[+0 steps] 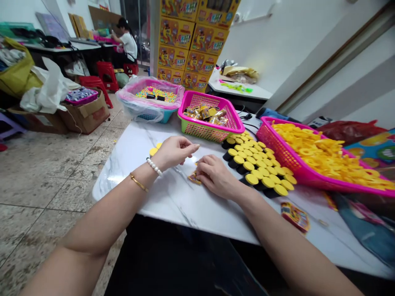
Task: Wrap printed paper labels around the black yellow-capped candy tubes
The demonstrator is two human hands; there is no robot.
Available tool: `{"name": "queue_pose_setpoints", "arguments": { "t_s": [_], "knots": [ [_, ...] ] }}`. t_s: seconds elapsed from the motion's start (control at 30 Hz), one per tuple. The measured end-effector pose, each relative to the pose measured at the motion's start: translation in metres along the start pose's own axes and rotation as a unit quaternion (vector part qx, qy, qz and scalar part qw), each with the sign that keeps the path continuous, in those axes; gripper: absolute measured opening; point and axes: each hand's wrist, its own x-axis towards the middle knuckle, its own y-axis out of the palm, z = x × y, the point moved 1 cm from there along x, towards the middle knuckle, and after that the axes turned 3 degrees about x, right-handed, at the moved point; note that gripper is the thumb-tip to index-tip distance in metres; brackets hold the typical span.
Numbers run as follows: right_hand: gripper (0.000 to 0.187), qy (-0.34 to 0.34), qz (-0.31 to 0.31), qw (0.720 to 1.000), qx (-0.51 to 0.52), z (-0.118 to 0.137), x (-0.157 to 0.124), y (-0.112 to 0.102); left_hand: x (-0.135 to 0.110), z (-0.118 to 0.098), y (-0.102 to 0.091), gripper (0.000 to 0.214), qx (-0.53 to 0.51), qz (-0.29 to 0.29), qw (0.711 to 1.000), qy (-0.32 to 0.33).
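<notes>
My left hand (174,151) hovers over the white marble table (173,197), fingers curled in a pinch; what it holds is hidden. A yellow round piece (153,151) peeks out just behind its wrist. My right hand (216,174) rests on the table with fingers closed on a small yellow printed packet (194,178). Right of that hand stand several black tubes with yellow caps (257,168), packed in rows.
A pink basket of wrapped packets (210,117) sits behind my hands; another pink basket of yellow rings (324,158) is at the right. A bag-lined tub of coloured beads (154,98), stacked yellow cartons (191,41) and a seated person (126,41) lie beyond. Cardboard boxes (83,113) stand on the floor.
</notes>
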Motion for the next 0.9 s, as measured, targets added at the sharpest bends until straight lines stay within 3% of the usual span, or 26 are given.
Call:
{"name": "queue_pose_setpoints", "arguments": {
  "t_s": [0.07,0.2,0.27,0.33,0.4,0.47,0.53,0.6,0.7,0.8,0.9],
  "knots": [
    [0.013,-0.004,-0.044,0.999,0.029,0.002,0.0,-0.007,-0.002,-0.001,0.002,0.035,0.029,0.016,0.999,-0.014],
    [0.011,0.009,-0.123,0.99,0.068,0.005,0.001,-0.018,-0.006,-0.005,0.007,0.029,0.023,0.114,0.993,-0.031],
    [0.003,0.045,-0.184,0.974,0.127,0.004,0.001,-0.018,-0.007,-0.006,0.008,0.022,-0.005,0.107,0.993,-0.054],
    [0.016,0.114,-0.281,0.924,0.235,0.003,0.003,-0.015,-0.005,-0.007,0.009,0.016,-0.055,0.055,0.994,-0.08],
    [0.033,0.195,-0.345,0.847,0.354,0.001,0.005,-0.01,-0.003,-0.006,0.011,0.012,-0.132,-0.007,0.987,-0.092],
    [0.039,0.263,-0.329,0.79,0.445,0.002,0.007,-0.001,-0.002,-0.004,0.016,0.015,-0.195,-0.056,0.974,-0.096],
    [0.043,0.297,-0.272,0.765,0.503,0.005,0.01,0.007,-0.001,-0.001,0.023,0.02,-0.215,-0.079,0.969,-0.094],
    [0.044,0.3,-0.248,0.759,0.522,0.008,0.012,0.013,-0.001,0.003,0.03,0.023,-0.202,-0.074,0.972,-0.09],
    [0.045,0.292,-0.29,0.766,0.493,0.009,0.013,0.017,-0.003,0.006,0.034,0.029,-0.161,-0.073,0.981,-0.078],
    [0.048,0.294,-0.319,0.783,0.445,0.007,0.011,0.016,-0.007,0.004,0.03,0.037,-0.147,-0.132,0.98,-0.009],
    [0.05,0.291,-0.31,0.809,0.406,0.006,0.01,0.015,-0.012,-0.001,0.026,0.042,-0.118,-0.162,0.978,0.06]
  ]
}}
